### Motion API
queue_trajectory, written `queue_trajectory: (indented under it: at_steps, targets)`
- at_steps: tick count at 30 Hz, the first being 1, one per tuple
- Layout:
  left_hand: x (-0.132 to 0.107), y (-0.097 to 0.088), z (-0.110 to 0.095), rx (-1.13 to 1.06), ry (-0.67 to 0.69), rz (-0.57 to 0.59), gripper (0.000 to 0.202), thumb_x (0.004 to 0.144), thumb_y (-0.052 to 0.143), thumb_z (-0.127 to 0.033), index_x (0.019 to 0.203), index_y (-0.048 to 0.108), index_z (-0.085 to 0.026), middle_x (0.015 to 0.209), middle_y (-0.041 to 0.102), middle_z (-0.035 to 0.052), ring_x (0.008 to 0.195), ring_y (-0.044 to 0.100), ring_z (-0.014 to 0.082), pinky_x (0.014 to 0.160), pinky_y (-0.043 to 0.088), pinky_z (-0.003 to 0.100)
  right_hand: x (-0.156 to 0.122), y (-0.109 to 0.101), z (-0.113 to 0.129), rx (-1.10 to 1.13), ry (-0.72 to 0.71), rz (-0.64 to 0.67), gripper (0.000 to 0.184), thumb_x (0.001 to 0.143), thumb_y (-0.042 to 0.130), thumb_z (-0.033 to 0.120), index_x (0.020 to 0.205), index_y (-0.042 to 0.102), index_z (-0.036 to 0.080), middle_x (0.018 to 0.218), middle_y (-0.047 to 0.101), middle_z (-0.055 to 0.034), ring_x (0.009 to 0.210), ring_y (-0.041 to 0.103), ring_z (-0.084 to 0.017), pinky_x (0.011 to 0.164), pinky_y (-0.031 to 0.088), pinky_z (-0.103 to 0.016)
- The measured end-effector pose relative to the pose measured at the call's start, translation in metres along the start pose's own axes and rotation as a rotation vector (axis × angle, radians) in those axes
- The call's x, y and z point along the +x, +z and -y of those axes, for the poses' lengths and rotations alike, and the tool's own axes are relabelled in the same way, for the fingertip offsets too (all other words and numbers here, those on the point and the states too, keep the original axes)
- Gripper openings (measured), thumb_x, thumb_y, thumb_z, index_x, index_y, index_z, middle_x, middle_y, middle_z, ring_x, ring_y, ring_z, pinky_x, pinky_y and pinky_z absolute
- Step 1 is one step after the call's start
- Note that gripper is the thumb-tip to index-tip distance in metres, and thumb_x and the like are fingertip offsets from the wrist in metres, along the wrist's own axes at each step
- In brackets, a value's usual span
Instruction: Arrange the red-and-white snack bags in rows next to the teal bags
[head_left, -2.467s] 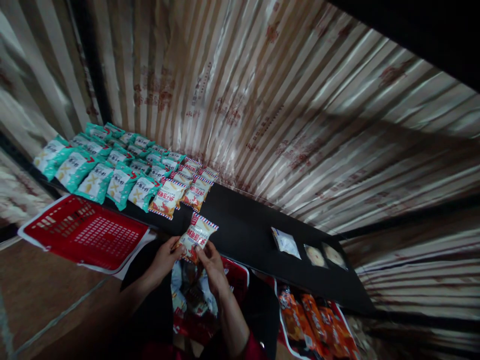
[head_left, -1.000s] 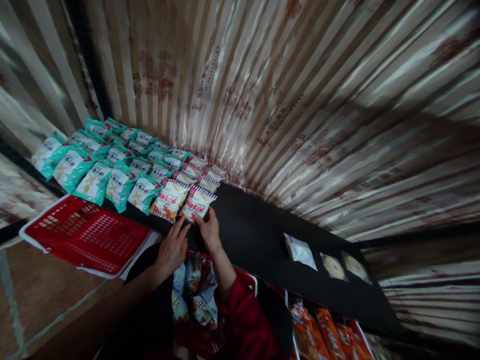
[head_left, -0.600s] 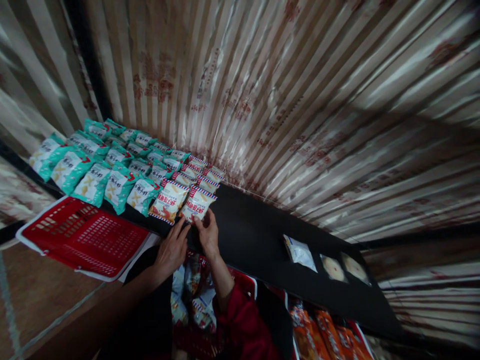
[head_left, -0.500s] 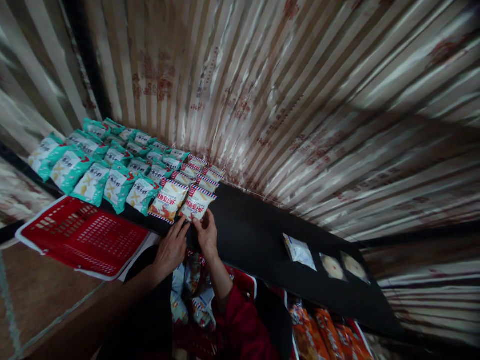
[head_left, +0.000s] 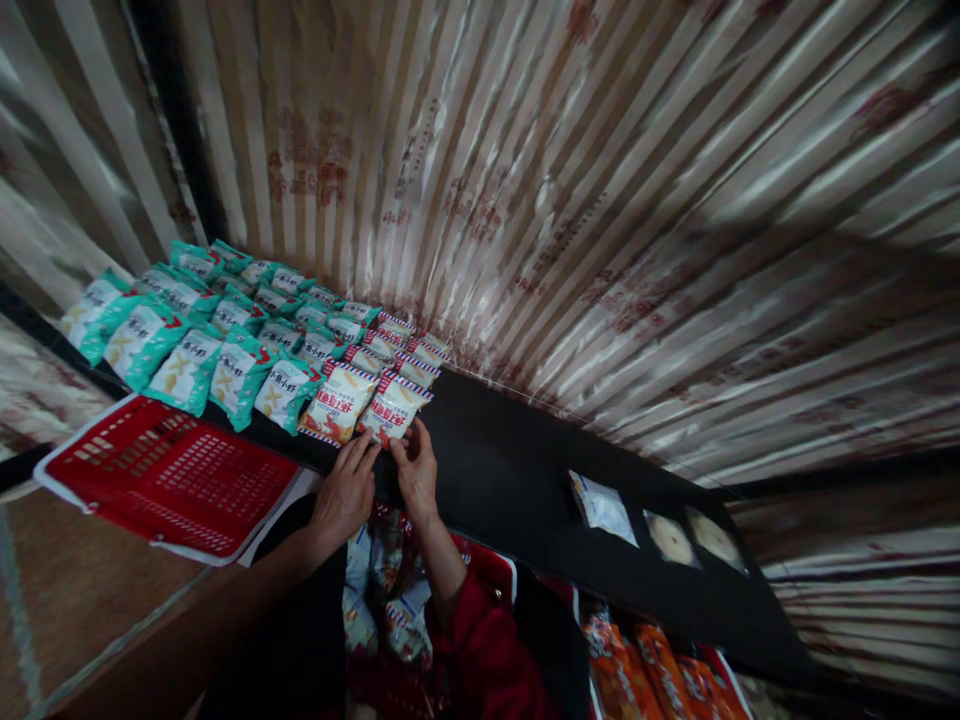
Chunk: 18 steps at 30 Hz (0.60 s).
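A white snack bag (head_left: pixel 393 408) with a red-and-blue striped edge stands at the right end of the front row on the black shelf. The fingers of my left hand (head_left: pixel 345 495) are closed together at its lower left edge, the thumb hidden. At its lower right edge, my right hand (head_left: pixel 417 474) pinches it between thumb and fingers. Touching it on the left is another white snack bag (head_left: pixel 337 402). Several matching bags (head_left: pixel 416 370) stand behind, and rows of teal snack bags (head_left: pixel 285 390) fill the shelf's left part.
The black shelf (head_left: pixel 510 450) runs to the right, carrying a white packet (head_left: pixel 604 508) and two round items in clear wrap (head_left: pixel 671 540). A red basket (head_left: pixel 180 470) leans below left. Lower down are bags in another basket (head_left: pixel 405 610) and orange packets (head_left: pixel 660 670). Striped sheeting (head_left: pixel 525 200) hangs behind.
Both hands remain at the same snack bag, almost unmoved. The whole view has shifted very slightly.
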<state>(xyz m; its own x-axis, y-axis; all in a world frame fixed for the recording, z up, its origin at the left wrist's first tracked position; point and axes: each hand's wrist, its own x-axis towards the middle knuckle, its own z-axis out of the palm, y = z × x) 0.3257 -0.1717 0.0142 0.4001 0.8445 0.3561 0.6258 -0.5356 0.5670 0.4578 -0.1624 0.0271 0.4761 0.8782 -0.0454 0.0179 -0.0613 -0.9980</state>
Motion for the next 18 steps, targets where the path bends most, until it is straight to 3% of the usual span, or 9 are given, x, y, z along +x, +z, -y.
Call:
queue_trajectory:
  at_steps: [6,12,18]
  targets:
    - [0.005,-0.001,-0.002,0.023,0.038,-0.013,0.045,0.085,0.035,-0.011,0.128,0.049,-0.010,0.145,0.037,0.0135,0.137,0.029,0.0260,0.109,0.035,0.045,0.005,-0.006,0.005,-0.193,-0.078,-0.152,0.059,0.072,0.064,0.043,0.125,0.053,0.019,0.120,0.057,-0.0103,0.103,0.056,-0.021,0.090,0.046,-0.034]
    - [0.005,0.006,0.002,-0.009,0.068,0.000,0.046,0.085,0.034,-0.011,0.130,0.047,-0.011,0.142,0.042,0.0132,0.133,0.036,0.0245,0.108,0.037,0.044,0.008,-0.001,0.000,-0.080,-0.036,-0.016,0.056,0.074,0.063,0.039,0.126,0.050,0.021,0.112,0.062,-0.0063,0.096,0.059,-0.019,0.088,0.048,-0.034]
    - [0.002,0.005,0.005,-0.005,0.060,-0.010,0.045,0.086,0.033,-0.011,0.129,0.046,-0.010,0.141,0.042,0.0144,0.133,0.035,0.0242,0.108,0.037,0.044,0.008,0.002,-0.006,-0.015,-0.012,-0.006,0.056,0.073,0.064,0.036,0.126,0.050,0.022,0.102,0.065,-0.0041,0.085,0.060,-0.016,0.080,0.051,-0.030]
